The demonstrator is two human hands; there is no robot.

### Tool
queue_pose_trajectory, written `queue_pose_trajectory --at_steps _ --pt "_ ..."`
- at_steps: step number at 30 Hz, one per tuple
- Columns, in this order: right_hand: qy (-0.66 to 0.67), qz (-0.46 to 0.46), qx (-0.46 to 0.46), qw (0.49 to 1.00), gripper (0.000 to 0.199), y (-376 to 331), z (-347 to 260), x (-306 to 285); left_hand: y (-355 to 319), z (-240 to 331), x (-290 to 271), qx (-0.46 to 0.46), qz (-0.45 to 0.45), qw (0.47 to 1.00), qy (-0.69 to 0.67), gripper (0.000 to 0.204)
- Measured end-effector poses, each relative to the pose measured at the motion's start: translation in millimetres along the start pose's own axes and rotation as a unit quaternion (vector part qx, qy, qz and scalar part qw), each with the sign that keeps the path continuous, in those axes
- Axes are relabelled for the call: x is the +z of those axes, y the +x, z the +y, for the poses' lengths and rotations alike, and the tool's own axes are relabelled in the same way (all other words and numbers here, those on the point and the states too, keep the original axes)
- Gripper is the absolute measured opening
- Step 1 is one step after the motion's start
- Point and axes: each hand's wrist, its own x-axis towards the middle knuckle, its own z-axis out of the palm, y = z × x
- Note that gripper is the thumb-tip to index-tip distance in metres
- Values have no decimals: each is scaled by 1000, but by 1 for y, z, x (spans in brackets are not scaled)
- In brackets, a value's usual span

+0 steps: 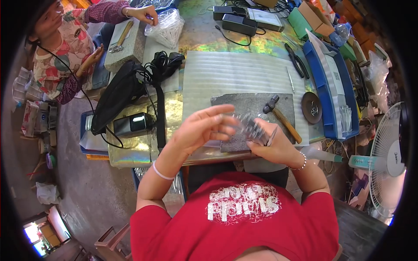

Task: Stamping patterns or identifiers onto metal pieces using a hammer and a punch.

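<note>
A bundle of small shiny metal pieces (254, 130), too blurred to name exactly, is gripped in my right hand (274, 145). My left hand (202, 128) is just left of the bundle with its fingers stretched and apart. Its fingertips come close to the pieces; whether they touch is unclear. Below both hands lies a dark grey slab (226, 102) at the table's near edge. A hammer (285, 122) with a wooden handle rests on the slab, its head pointing away from me, just past my right hand.
Right of the white foam sheet (230, 71) are pliers (297, 61), a brown disc (311, 107) and a blue tray (324, 93). A black bag (122, 93) and cables lie left. A co-worker (69, 48) sits far left by a stone block (126, 48). A fan (385, 158) stands right.
</note>
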Motion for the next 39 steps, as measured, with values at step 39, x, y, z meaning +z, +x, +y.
queue_pose_trajectory --at_steps 39 --pt "220 187 -8 957 40 -31 -1 33 39 -34 16 315 127 857 387 14"
